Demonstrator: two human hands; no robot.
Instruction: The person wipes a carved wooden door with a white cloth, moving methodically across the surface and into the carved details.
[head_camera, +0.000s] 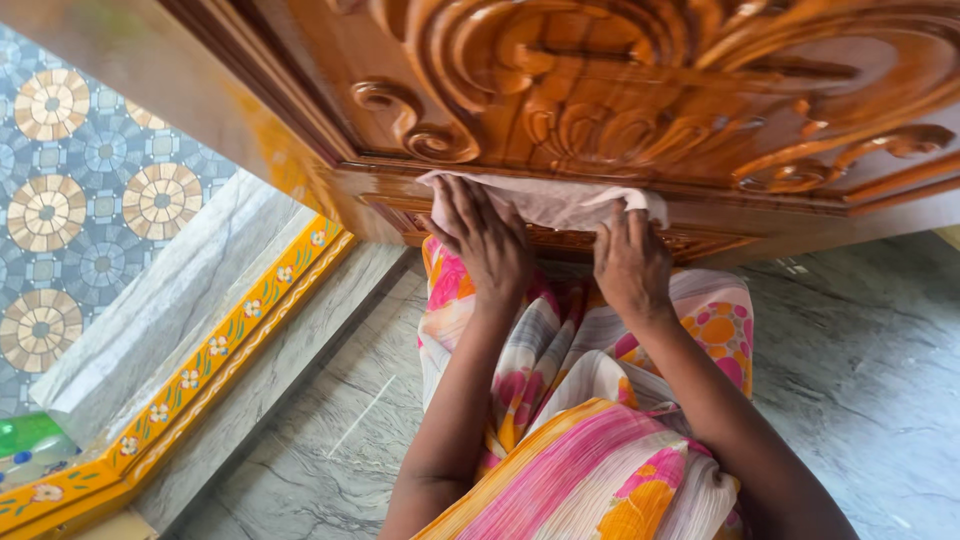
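Pressing one white cloth (545, 200) | two hands: left hand (487, 243), right hand (630, 262) | one carved door (620, 90)

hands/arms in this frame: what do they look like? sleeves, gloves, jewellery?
Two bare arms, no sleeves showing up to the frame edge. Left hand and right hand are ungloved; no rings, bangles or watch can be seen on the visible fingers, wrists or forearms. Nails look short and unpainted, as far as the picture shows. Below the arms lies a draped garment, striped and flowered in pink, orange, yellow and white.
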